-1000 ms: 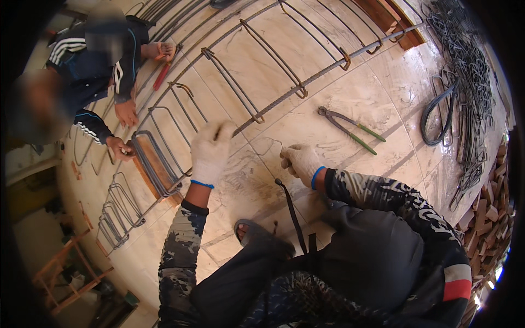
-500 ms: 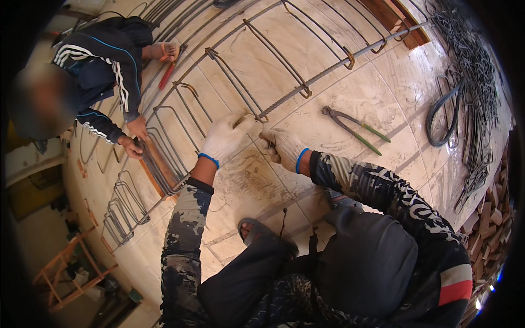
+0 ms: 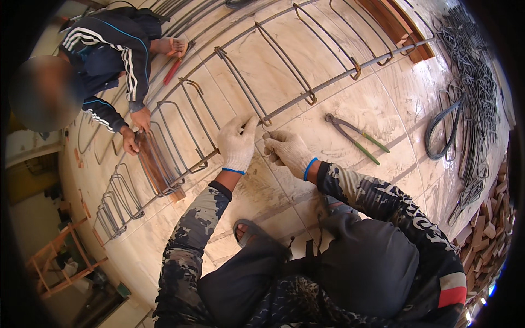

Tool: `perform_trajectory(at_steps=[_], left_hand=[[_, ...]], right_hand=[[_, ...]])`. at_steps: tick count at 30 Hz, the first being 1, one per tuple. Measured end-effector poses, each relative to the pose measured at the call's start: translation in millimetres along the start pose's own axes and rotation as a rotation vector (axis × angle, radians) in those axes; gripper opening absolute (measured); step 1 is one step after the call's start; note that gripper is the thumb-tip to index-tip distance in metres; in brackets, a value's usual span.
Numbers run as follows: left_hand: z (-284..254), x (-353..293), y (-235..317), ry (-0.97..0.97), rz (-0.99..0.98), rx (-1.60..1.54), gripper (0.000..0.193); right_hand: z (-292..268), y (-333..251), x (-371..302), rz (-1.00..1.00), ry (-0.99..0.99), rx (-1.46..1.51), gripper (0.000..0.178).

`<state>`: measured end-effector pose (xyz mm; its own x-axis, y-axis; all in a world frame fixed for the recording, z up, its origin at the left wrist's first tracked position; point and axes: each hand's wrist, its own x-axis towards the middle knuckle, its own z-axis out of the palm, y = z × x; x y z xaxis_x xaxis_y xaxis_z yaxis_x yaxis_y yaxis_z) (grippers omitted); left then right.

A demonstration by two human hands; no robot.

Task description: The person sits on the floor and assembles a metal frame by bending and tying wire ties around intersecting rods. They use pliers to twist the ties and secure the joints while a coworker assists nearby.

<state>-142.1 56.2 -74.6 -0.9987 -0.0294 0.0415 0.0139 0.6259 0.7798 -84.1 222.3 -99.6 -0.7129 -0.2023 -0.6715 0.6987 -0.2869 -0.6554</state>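
A long steel bar (image 3: pixel 334 79) with several bent rectangular stirrups (image 3: pixel 284 57) on it runs diagonally in front of me. My left hand (image 3: pixel 236 145), in a pale knit glove, lies over this bar with finger and thumb curled beside a stirrup's corner; its grip is partly hidden. Just right of it, my gloved right hand (image 3: pixel 287 147) is closed in a pinch, with what looks like a thin wire at its fingertips. Pincers (image 3: pixel 355 136) with green handles lie on the floor right of that hand.
A co-worker (image 3: pixel 112 57) crouches at the upper left, both hands near a brown wooden block (image 3: pixel 156 164) under the stirrups. A red-handled tool (image 3: pixel 173 71) lies by their foot. Wire bundles (image 3: pixel 471 93) and a wire coil (image 3: pixel 444 124) are on the right, above wood offcuts (image 3: pixel 486 229).
My left hand has shifted slightly right, closer to the stirrup corner. My right hand stays close by, its fingers still pinched. The view has tilted a little.
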Motion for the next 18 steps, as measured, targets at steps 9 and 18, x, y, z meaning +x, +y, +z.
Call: perform_trajectory(at_steps=[9,18], left_hand=[[-7,5,6,-0.141,-0.104,-0.109,0.032],[3,-11,9,-0.023,0.027,0.042,0.032]], right_hand=[[-12,1,15,-0.047,-0.074,0.056,0.042],[-4,-3,-4,-0.087,-0.035,-0.114,0.040]])
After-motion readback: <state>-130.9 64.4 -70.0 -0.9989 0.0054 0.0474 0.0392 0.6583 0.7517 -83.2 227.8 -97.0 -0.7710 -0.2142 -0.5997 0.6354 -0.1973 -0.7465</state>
